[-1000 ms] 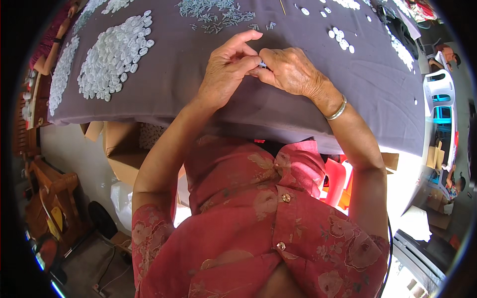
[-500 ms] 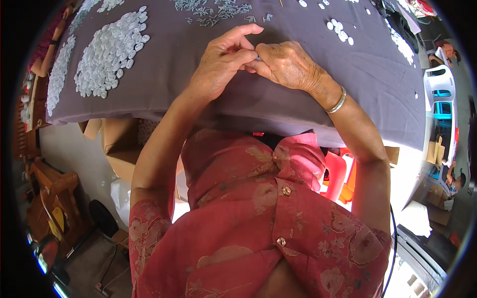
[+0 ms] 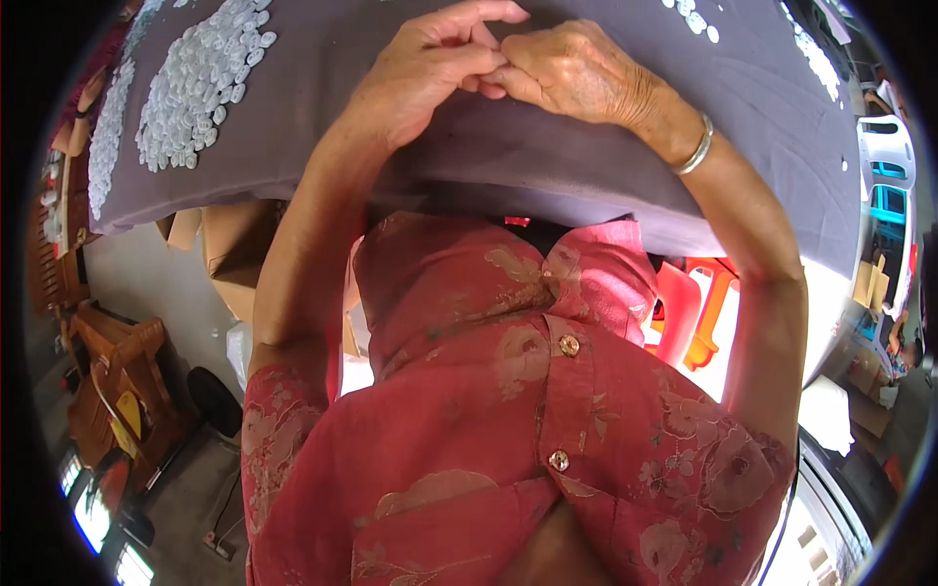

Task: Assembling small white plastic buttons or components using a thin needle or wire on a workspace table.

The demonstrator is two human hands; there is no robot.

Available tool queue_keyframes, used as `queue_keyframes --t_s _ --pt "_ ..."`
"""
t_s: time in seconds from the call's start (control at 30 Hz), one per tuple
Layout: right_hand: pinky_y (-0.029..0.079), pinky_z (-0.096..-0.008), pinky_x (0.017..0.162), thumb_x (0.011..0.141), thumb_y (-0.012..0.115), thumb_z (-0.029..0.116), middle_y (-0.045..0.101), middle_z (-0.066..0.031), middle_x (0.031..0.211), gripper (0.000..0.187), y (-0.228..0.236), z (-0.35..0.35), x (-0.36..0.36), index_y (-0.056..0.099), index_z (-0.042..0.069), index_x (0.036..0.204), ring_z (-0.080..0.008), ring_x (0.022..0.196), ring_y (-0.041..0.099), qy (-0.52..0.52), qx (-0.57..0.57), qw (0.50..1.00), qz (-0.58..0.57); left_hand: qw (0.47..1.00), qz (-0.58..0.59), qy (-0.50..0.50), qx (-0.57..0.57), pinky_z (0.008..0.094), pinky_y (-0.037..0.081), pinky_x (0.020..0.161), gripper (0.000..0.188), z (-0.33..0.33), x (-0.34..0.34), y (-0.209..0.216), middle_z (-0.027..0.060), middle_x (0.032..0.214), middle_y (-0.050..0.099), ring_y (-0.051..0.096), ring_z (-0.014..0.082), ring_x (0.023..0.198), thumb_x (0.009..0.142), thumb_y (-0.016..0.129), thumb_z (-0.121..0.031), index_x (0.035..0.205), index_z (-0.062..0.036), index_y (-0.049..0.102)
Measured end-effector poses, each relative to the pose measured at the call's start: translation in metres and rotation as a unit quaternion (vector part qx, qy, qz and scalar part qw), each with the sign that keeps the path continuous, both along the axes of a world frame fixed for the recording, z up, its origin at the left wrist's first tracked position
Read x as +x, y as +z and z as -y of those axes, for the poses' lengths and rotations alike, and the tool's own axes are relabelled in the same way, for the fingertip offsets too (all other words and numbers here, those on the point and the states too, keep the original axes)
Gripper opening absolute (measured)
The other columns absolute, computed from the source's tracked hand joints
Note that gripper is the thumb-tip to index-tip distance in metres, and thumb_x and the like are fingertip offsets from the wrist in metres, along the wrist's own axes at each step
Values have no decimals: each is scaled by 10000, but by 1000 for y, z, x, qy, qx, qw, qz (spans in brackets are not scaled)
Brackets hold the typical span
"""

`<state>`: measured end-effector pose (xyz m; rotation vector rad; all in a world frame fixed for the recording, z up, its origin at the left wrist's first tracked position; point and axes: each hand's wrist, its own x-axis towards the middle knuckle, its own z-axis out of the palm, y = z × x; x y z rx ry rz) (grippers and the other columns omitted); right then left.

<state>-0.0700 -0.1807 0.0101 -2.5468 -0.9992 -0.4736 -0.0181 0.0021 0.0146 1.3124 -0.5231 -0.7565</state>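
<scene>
Both hands meet fingertip to fingertip above the grey-purple cloth on the table. My left hand has its thumb pressed against curled fingers, with the index finger reaching over toward the other hand. Thumb and fingers of my right hand are pinched together right beside the left thumb. Whatever lies between the fingertips is hidden by them. To the left spreads a pile of small white oval plastic pieces. A few similar white pieces lie at the far right.
Another strip of white pieces runs along the table's left edge, near another person's arm. More white pieces lie along the right edge. Below the table stand a cardboard box and a red plastic chair. A white chair is off right.
The view has shifted, so the hands and table sit higher in the picture. A heap of small grey-blue sticks at the top has left the view. My hands keep their pinch.
</scene>
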Motion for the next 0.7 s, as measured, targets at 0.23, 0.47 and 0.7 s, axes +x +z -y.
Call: queue_keyframes --t_s 0.23,0.47,0.7 --pt "473 -393 521 840 619 303 578 -117 664 276 -1 3 4 542 41 800 -321 608 587 -27 2 1000 7 998 30 -27 48 248 481 699 358 -2 12 4 -8 798 534 559 100 738 853 573 -55 1210 -59 537" --pt "389 -417 492 754 692 393 482 -129 630 447 4 -1 -2 422 38 734 -352 562 488 -81 37 996 -6 994 58 86 28 267 506 593 368 -17 15 6 56 788 599 582 123 667 804 631 -48 1146 3 505" --pt "350 -324 449 810 686 212 389 -83 540 344 6 7 -8 448 10 665 -188 447 379 -154 179 971 -42 924 281 200 166 275 489 563 86 -50 56 11 72 696 635 592 126 617 799 578 -52 857 -28 638"
